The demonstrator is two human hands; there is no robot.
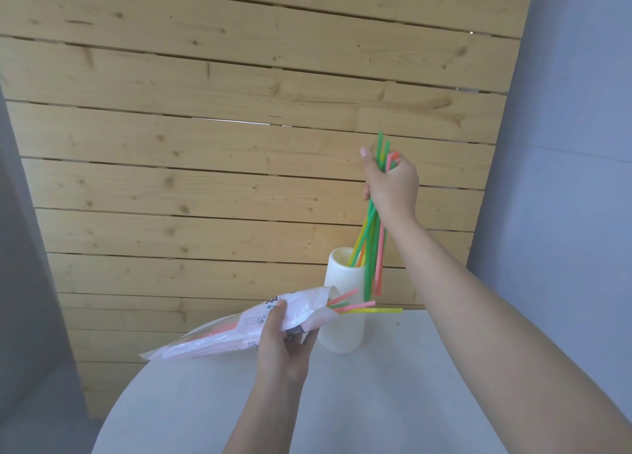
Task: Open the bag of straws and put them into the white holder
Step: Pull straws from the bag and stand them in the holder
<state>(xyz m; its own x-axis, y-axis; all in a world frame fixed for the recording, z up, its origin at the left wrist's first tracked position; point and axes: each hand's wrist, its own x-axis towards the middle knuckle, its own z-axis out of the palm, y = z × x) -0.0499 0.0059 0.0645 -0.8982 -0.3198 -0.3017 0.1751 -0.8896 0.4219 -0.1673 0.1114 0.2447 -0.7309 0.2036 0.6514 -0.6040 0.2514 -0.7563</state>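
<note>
Bag [219, 334] tilted above the table [376, 402], left hand [282, 347] gripping it near the open mouth, a few straws [359, 308] poking out. White holder [342, 303] just behind, on the table. Right hand [391, 183] clutches a bundle [371, 241] above the holder, some lower ends inside, some hanging outside.

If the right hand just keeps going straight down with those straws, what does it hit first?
Probably the holder's rim: the right hand is above it, some straws already inside, others hanging outside. Depth is unclear.
</note>
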